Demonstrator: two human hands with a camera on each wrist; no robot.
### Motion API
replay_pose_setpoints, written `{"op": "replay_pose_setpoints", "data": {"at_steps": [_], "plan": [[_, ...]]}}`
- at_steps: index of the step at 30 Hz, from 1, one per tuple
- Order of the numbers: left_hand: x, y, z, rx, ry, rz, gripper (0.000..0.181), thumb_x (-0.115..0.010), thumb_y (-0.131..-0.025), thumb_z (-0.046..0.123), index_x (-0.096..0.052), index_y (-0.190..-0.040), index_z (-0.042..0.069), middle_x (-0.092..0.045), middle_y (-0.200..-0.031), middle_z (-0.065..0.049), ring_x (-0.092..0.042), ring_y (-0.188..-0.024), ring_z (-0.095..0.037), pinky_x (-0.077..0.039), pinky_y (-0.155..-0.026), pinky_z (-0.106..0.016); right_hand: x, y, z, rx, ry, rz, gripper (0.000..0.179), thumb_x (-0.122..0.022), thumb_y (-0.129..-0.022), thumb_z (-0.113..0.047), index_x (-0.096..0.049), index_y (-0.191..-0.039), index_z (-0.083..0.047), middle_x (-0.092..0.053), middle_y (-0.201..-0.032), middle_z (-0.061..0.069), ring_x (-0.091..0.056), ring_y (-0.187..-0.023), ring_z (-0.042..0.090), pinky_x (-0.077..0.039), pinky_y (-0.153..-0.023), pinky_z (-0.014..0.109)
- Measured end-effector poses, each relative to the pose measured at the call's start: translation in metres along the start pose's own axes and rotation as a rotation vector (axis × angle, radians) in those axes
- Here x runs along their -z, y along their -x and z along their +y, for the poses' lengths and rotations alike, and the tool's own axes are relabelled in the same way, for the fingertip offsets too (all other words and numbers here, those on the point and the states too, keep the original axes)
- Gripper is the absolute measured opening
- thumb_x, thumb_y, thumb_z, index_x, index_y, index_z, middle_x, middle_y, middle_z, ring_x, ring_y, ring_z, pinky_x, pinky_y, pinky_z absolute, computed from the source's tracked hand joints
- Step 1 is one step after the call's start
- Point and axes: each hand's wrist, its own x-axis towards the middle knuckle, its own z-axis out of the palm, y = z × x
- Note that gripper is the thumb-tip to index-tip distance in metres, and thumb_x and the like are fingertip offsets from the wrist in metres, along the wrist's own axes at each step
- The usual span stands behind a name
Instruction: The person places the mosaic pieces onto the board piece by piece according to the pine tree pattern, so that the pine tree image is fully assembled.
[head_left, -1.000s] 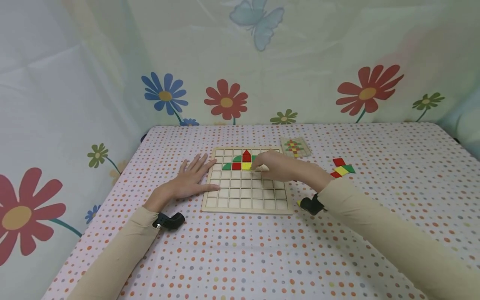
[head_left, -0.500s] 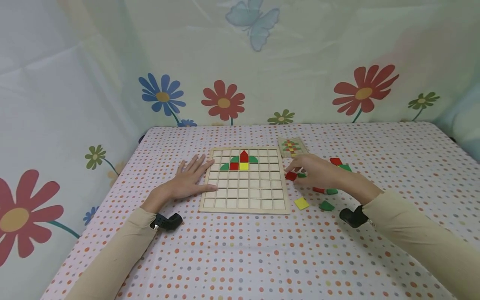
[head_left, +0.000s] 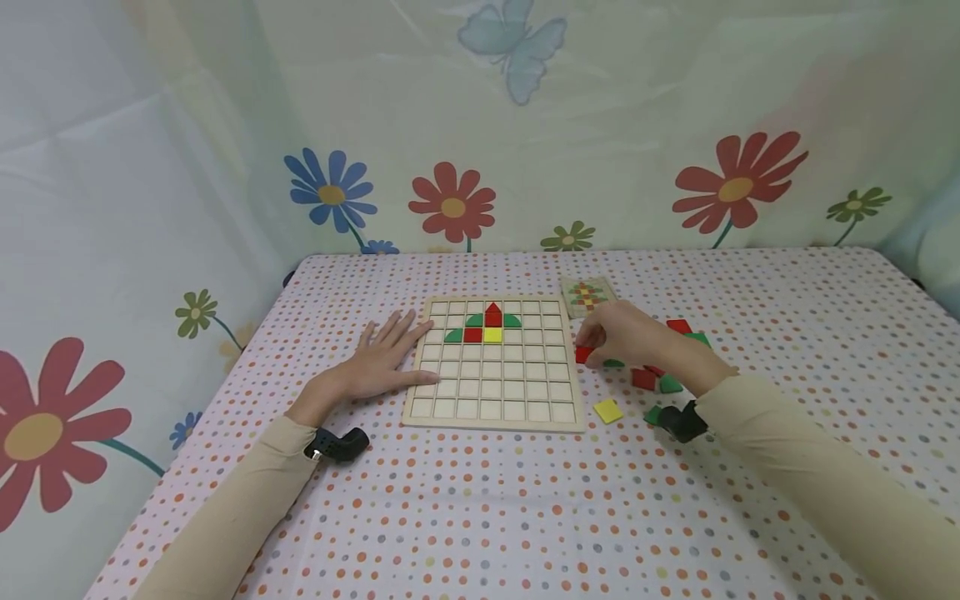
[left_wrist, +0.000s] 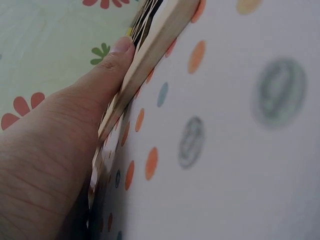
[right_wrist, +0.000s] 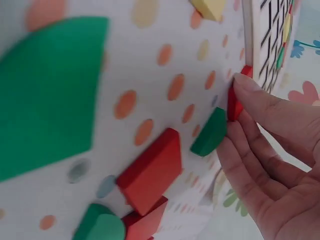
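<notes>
A wooden grid board (head_left: 491, 426) lies on the dotted cloth. In its upper cells sit a red triangle (head_left: 492, 307), red squares, green quarter-round tiles (head_left: 512, 321) and a yellow square (head_left: 492, 335). My left hand (head_left: 378, 367) rests with spread fingers on the board's left edge; the left wrist view shows the thumb (left_wrist: 112, 65) against the wooden rim. Just off the board's right side, my right hand (head_left: 630, 337) pinches a red square tile (right_wrist: 234, 100) between thumb and fingers. Close beside those fingers is a green quarter-round tile (right_wrist: 211, 132).
Loose tiles lie right of the board, among them a yellow square (head_left: 608, 411), a red tile (head_left: 643, 379) and a green one (head_left: 671, 384), some partly under the right forearm. A pattern card (head_left: 588, 293) with a coloured tree-like figure lies beyond the board's upper right corner.
My right hand has left the yellow square on the board and moved right to the loose tiles, where it has taken hold of a red square. My left hand stays in place.
</notes>
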Motion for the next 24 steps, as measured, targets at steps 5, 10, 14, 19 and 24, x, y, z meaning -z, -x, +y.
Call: {"op": "replay_pose_setpoints", "data": {"at_steps": [5, 10, 14, 19, 24], "plan": [[0.000, 0.000, 0.000, 0.006, -0.018, 0.003, 0.099, -0.056, -0.096, 0.072, -0.010, -0.171, 0.025, 0.005, -0.176, -0.009, 0.014, -0.161, -0.031, 0.013, -0.124, -0.062, 0.000, -0.001, -0.001, -0.030, -0.023, 0.006, 0.023, -0.087, -0.082, 0.003, -0.076, -0.103, 0.003, -0.073, -0.094, 0.008, -0.067, -0.085, 0.021, -0.059, -0.080, 0.039], [0.000, 0.000, 0.000, 0.005, -0.018, 0.002, 0.099, -0.058, -0.096, 0.070, -0.011, -0.171, 0.023, 0.004, -0.176, -0.011, 0.012, -0.161, -0.032, 0.012, -0.123, -0.064, -0.003, 0.000, 0.000, -0.021, -0.038, 0.003, 0.024, -0.086, -0.083, 0.002, -0.076, -0.105, 0.003, -0.074, -0.093, 0.007, -0.066, -0.084, 0.020, -0.058, -0.079, 0.038], [-0.001, 0.000, 0.001, 0.013, -0.020, -0.008, 0.099, -0.055, -0.096, 0.072, -0.010, -0.171, 0.025, 0.005, -0.176, -0.009, 0.013, -0.161, -0.030, 0.012, -0.124, -0.063, -0.005, 0.000, 0.000, -0.031, -0.046, 0.013, 0.022, -0.085, -0.084, 0.003, -0.076, -0.104, 0.002, -0.073, -0.092, 0.007, -0.065, -0.083, 0.020, -0.057, -0.077, 0.037], [-0.001, 0.001, 0.001, 0.024, -0.018, -0.014, 0.100, -0.055, -0.096, 0.073, -0.010, -0.171, 0.025, 0.005, -0.176, -0.009, 0.014, -0.161, -0.030, 0.012, -0.124, -0.062, -0.009, 0.001, 0.002, -0.064, -0.095, 0.059, 0.021, -0.086, -0.083, 0.003, -0.074, -0.101, -0.001, -0.069, -0.090, 0.008, -0.061, -0.081, 0.021, -0.053, -0.074, 0.034], [0.000, 0.001, 0.001, 0.020, -0.019, -0.010, 0.100, -0.055, -0.096, 0.072, -0.010, -0.171, 0.024, 0.005, -0.176, -0.009, 0.013, -0.161, -0.031, 0.012, -0.124, -0.062, -0.011, 0.002, 0.006, -0.040, -0.118, 0.127, 0.021, -0.088, -0.082, 0.002, -0.073, -0.096, -0.003, -0.068, -0.087, 0.006, -0.059, -0.080, 0.022, -0.052, -0.073, 0.035]]}}
